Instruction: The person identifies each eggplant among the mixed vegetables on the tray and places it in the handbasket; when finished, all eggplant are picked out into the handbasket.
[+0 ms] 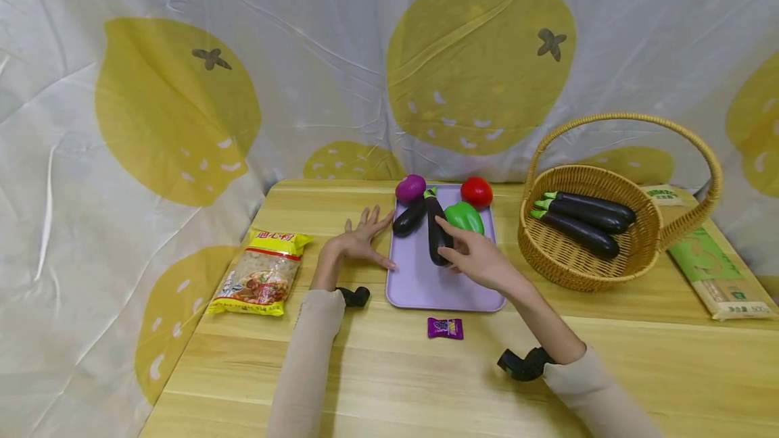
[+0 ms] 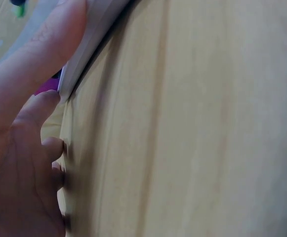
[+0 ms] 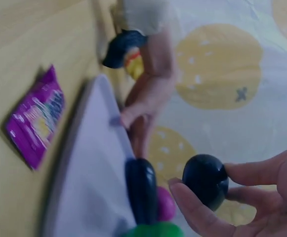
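Note:
My right hand (image 1: 481,257) pinches a long dark eggplant (image 1: 435,228) between thumb and fingers over the lilac tray (image 1: 416,289). Its rounded dark end (image 3: 205,180) shows between the fingertips in the right wrist view. With fingers spread, my left hand (image 1: 360,242) touches the tray's left edge, thumb at the rim. Another eggplant (image 1: 409,219) lies on the tray beside the held one. A purple onion (image 1: 410,188) and a red tomato (image 1: 477,192) sit at the tray's far end, and a green bell pepper (image 1: 466,217) is partly behind my right hand.
Right of the tray stands a wicker basket (image 1: 560,274) with a tall handle, holding three eggplants (image 1: 584,222). A green-and-tan package (image 1: 718,262) lies beyond it. To the left is a yellow food bag (image 1: 258,276). A small purple packet (image 1: 445,328) lies before the tray.

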Demonstrator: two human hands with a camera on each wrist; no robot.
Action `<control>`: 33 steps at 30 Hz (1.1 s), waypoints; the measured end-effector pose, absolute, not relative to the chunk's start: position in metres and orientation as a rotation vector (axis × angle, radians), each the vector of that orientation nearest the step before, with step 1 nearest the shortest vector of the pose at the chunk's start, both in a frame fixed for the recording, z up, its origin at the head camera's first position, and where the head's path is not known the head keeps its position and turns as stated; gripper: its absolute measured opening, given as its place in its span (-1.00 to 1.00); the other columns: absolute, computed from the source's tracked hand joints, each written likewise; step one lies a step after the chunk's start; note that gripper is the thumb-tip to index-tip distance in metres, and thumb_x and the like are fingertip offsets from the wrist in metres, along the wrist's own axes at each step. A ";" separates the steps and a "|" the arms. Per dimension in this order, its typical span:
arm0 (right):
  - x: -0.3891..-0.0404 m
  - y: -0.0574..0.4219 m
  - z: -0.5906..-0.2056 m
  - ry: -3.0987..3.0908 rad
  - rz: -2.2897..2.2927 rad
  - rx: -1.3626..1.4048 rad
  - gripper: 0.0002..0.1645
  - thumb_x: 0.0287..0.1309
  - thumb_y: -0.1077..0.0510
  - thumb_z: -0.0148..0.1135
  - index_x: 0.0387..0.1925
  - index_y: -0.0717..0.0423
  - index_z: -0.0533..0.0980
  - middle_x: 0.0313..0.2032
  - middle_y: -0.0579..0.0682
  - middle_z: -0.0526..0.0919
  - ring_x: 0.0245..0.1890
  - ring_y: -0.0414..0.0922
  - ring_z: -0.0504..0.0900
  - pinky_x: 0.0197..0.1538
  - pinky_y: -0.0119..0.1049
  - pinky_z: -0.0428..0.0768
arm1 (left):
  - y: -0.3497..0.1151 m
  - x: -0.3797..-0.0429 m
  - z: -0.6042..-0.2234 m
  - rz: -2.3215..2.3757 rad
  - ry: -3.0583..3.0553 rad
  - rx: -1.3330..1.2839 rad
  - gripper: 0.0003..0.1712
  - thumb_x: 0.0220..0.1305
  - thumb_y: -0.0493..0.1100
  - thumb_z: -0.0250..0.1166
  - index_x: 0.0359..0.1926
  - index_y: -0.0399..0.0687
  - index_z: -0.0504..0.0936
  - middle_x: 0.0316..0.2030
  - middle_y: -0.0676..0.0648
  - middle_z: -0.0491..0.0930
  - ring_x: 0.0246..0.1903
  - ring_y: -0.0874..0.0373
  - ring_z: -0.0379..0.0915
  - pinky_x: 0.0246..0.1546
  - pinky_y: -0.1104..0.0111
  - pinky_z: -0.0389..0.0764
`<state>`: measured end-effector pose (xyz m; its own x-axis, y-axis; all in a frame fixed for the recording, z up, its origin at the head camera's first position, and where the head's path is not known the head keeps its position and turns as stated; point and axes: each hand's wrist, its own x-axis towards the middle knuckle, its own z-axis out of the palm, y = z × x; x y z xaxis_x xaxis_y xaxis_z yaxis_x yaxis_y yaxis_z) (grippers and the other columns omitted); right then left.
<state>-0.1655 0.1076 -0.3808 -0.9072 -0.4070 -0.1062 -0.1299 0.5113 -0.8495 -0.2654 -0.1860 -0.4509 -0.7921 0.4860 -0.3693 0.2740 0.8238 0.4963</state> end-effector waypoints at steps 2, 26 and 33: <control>-0.166 0.121 -0.374 2.414 -1.364 -0.488 -0.22 0.53 0.15 0.12 0.63 -0.01 0.09 -0.27 0.17 0.51 -0.11 0.17 0.81 0.04 -0.03 0.76 | -0.186 -0.266 -0.452 0.584 2.514 0.562 0.49 0.05 0.31 0.56 0.68 0.27 -0.34 0.64 -0.23 -0.62 0.62 -0.23 -0.80 0.49 -0.37 -0.64; -0.179 0.316 -0.327 2.337 -1.087 -0.591 -0.27 0.59 0.09 0.03 0.64 -0.01 0.07 0.60 0.37 0.00 0.05 -0.20 0.77 0.06 -0.39 0.70 | -0.186 -0.264 -0.452 0.591 2.511 0.557 0.47 0.07 0.28 0.57 0.68 0.29 -0.33 0.64 -0.22 -0.62 0.62 -0.21 -0.81 0.49 -0.35 -0.65; -0.176 0.354 -0.336 2.264 -1.045 -0.510 -0.29 0.62 0.03 -0.04 0.65 -0.06 0.05 0.68 0.01 -0.14 0.13 -0.36 0.69 0.09 -0.33 0.71 | -0.186 -0.264 -0.451 0.587 2.517 0.558 0.48 0.06 0.29 0.56 0.67 0.30 -0.34 0.64 -0.23 -0.61 0.62 -0.22 -0.80 0.49 -0.36 -0.63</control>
<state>-0.1762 0.3539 -0.3358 -0.7541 -0.5562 -0.3492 -0.0950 0.6186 -0.7800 -0.2644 -0.1863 -0.4508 -0.7954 0.4832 -0.3659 0.2715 0.8237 0.4978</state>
